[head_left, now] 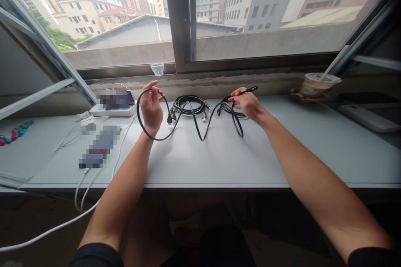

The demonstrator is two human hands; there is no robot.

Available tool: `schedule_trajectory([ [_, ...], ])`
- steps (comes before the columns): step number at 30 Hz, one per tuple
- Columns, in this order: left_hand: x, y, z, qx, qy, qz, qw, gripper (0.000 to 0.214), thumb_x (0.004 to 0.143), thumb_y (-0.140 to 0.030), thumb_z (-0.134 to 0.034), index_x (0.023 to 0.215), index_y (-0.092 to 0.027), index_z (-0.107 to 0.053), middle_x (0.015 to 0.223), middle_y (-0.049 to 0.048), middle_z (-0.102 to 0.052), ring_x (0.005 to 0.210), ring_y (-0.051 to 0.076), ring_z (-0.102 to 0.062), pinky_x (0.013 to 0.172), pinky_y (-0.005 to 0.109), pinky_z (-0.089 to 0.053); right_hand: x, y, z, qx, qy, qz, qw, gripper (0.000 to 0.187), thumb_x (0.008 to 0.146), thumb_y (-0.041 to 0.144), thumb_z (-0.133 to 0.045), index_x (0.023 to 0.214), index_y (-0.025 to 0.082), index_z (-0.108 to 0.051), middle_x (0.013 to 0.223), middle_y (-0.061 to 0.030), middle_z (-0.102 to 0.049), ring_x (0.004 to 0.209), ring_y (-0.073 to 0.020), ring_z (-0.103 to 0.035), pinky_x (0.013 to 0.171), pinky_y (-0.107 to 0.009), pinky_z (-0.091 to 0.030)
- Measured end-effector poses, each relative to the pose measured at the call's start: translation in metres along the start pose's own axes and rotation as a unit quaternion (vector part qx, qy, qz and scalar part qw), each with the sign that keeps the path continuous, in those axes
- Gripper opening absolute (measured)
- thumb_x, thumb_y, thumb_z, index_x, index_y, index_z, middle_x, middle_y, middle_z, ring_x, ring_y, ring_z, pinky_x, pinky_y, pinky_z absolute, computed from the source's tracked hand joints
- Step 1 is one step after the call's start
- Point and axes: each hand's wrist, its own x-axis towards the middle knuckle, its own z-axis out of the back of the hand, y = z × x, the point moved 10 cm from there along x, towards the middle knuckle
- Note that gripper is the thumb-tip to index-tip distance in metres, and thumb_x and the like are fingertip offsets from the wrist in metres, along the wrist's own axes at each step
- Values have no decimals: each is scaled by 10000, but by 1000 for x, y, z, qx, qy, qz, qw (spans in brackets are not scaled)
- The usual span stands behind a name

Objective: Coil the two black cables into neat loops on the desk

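Grey laminate tabletop [200, 162] runs beneath an open metal-framed window [179, 16], with high-rise buildings beyond. Left hand [151, 106] grips a loop of flexible black cable [156, 139]; right hand [247, 104], well apart, pinches its slim plug end. Coiled black cable [188, 105] lies between both hands near the rear edge. Two pixelated objects [100, 147] at left cannot be identified; thin white cables [67, 139] trail around them. Clear plastic cup [157, 69] stands on the sill; lidded drink cup [316, 85] sits beyond the right rear edge.
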Motion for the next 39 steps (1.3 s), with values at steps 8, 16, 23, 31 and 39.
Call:
schedule_trajectory([
  [8,-2,9,-12,-26,46,8,999,384,1057,-548,-539,1285,-256,-640,1092,75,-674,926,147,-695,819,269,-645,-11,33,-5,-71,-4,136,988,298,939,461,-684,1126,230,-655,1060,-90,-753,1012,-259,-753,994,-454,-615],
  [16,0,8,-8,-46,34,1,998,383,1047,-546,-577,1244,-232,-673,992,54,-674,885,140,-707,767,253,-647,-13,40,-1,-16,-19,166,986,285,826,466,-838,915,222,-722,1017,-85,-807,941,-264,-779,969,-469,-625],
  [23,-1,12,-7,-76,15,68,995,455,987,-636,-629,1177,-223,-657,956,45,-681,830,179,-770,664,265,-641,-30,53,-26,18,88,173,981,289,797,466,-860,794,219,-710,1020,-92,-813,977,-264,-778,967,-441,-625],
  [31,-29,13,-39,-48,112,217,969,460,976,-637,-630,1084,-191,-603,775,43,-733,640,205,-769,528,258,-587,-49,73,-68,-103,170,290,936,194,943,383,-736,926,239,-865,987,-105,-816,849,-241,-759,823,-379,-585],
  [39,-68,5,-82,-75,282,320,901,370,959,-492,-707,1109,-180,-575,1003,75,-726,775,180,-761,603,268,-616,-74,94,-95,-201,221,353,887,214,1011,314,-664,1026,273,-874,945,-82,-791,782,-190,-697,714,-299,-492],
])
